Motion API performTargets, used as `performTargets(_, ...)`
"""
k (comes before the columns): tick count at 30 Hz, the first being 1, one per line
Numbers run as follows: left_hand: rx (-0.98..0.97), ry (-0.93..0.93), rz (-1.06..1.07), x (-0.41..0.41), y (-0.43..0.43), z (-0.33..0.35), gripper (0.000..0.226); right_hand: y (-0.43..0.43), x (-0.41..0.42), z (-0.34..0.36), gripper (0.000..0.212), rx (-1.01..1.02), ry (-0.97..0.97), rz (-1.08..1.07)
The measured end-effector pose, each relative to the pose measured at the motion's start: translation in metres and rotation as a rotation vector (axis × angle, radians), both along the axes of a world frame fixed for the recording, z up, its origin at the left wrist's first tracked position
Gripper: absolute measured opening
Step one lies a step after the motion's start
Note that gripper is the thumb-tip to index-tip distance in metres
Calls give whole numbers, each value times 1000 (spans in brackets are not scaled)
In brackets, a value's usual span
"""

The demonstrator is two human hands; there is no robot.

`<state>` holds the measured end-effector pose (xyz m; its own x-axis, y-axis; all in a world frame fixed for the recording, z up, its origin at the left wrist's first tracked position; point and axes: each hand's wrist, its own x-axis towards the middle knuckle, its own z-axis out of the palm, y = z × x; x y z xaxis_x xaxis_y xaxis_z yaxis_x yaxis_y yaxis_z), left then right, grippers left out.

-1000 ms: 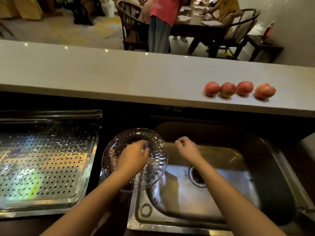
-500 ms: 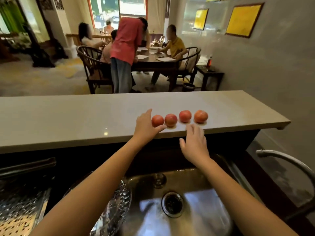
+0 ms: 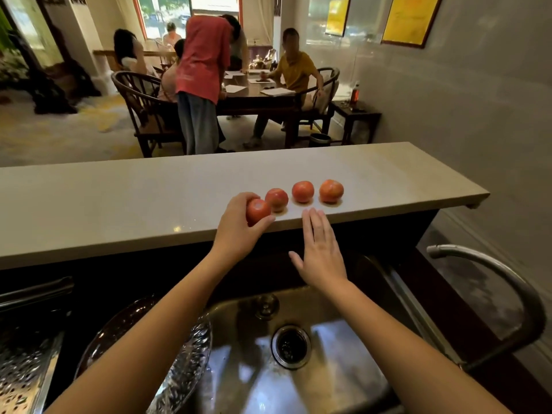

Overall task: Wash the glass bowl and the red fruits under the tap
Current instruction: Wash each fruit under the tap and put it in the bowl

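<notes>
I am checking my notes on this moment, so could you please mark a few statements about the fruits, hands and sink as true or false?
1. The left hand grips the leftmost red fruit. True.
2. The right hand holds a fruit. False: it is open and empty.
3. Three fruits lie free on the counter. True.
4. The glass bowl sits on the counter. False: it rests at the sink's left edge.
</notes>
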<state>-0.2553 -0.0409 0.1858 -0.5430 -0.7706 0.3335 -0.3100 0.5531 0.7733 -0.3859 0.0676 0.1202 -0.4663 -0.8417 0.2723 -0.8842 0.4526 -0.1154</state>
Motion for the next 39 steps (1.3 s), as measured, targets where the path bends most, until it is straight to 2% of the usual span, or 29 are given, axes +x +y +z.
performTargets(5,188,-1,-275,-17,47,-15,47,27,-17,7,78,19,-132,109)
performTargets(8,294,-50,-356,-41,65,-29,44,68,-34,1,72,76,-176,60)
performTargets(11,397,-46,-452,-68,85,-46,40,114,-48,-10,65,143,-177,-69)
performTargets(14,460,-39,-544,-96,109,-64,37,154,-61,-22,44,144,-172,-268)
performTargets(20,532,-72,-658,-145,150,-96,33,205,-71,-50,25,263,-287,-625)
performTargets(28,520,-98,-624,-181,173,-125,35,207,-67,-68,23,90,-443,-850)
performTargets(31,547,-91,-622,-187,175,-129,35,210,-55,-81,24,18,-465,-844)
performTargets(36,550,-96,-620,-192,178,-132,39,215,-49,-93,21,-210,-484,-824)
performTargets(39,583,-101,-620,-194,180,-131,40,211,-49,-94,24,-257,-499,-838)
